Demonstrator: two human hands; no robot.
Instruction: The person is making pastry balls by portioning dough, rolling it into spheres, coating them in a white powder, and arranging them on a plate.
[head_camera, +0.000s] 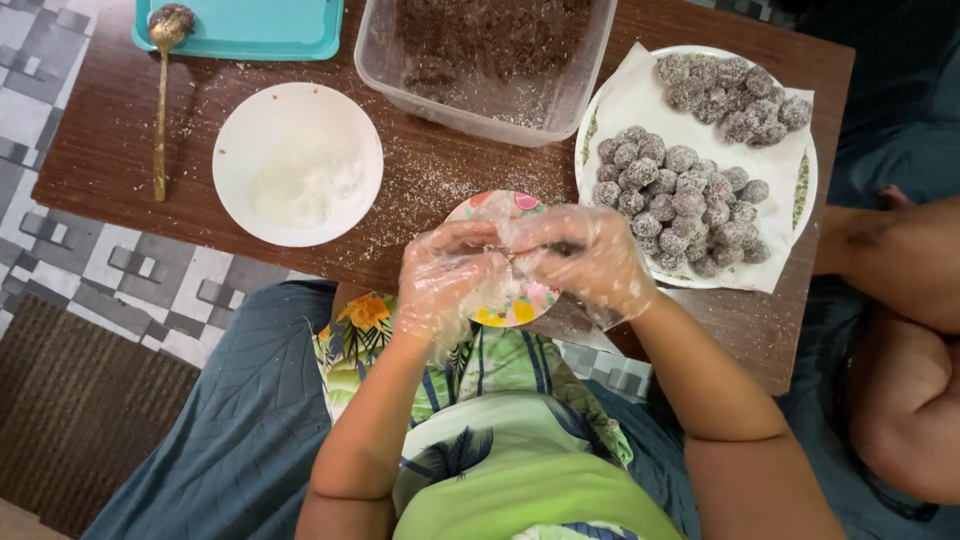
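Observation:
Both my hands wear thin clear plastic gloves and meet over a small colourful plate (497, 206) at the near edge of the wooden table (120, 150). My left hand (445, 280) and my right hand (580, 255) press together around a small dark lump of mixture (505, 252), mostly hidden by the fingers. To the right, a large white plate (640, 100) lined with paper holds several coconut-dusted dark balls (680, 200). A white bowl (240, 140) of shredded coconut sits to the left.
A clear plastic tub (480, 95) with dark mixture stands at the table's back middle. A teal tray (250, 30) and a long golden spoon (160, 110) lie at the back left. Another person's bare arm (900, 330) rests at the right. Patterned floor and a brown mat lie left.

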